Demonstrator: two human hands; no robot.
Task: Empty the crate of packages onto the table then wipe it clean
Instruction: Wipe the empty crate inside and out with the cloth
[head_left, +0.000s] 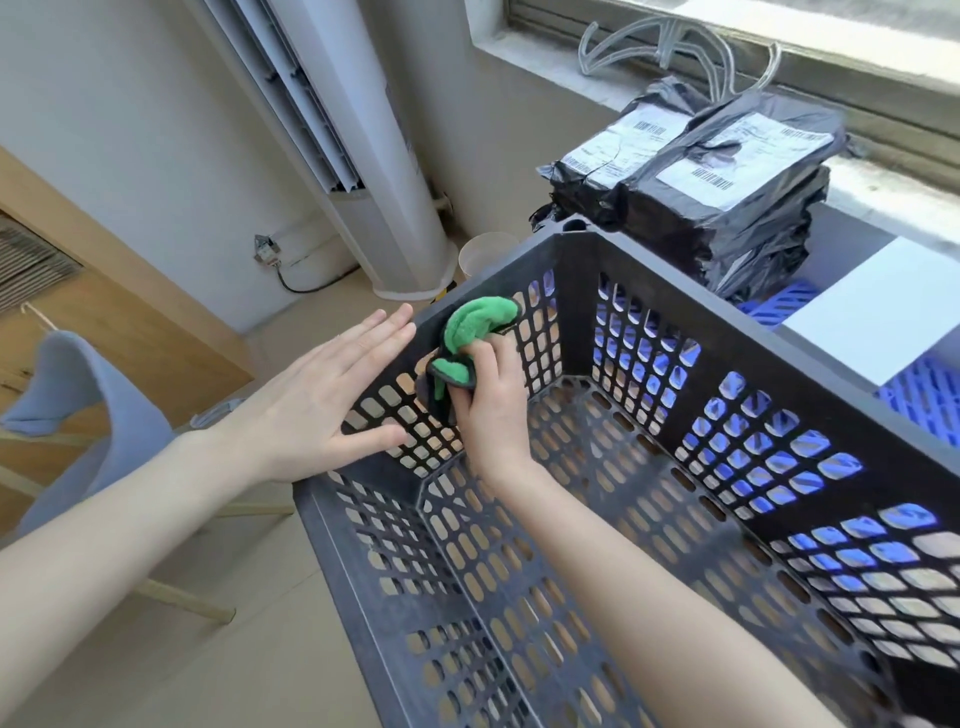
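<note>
A dark grey perforated plastic crate (675, 291) fills the lower right, with nothing inside it. My right hand (491, 400) reaches into the crate and is shut on a crumpled green cloth (470, 338), pressing it against the inside of the left wall. My left hand (332, 400) lies flat with fingers apart against the outside of that same wall. A stack of black plastic-wrapped packages (711, 176) with white shipping labels sits beyond the crate's far corner, by the window sill.
A blue lattice surface (919, 400) with a white sheet (878, 317) lies right of the crate. A standing air conditioner (374, 171) and a paper cup (483, 257) are behind it. A grey chair (78, 395) stands at left. Clear hangers (675, 47) rest on the sill.
</note>
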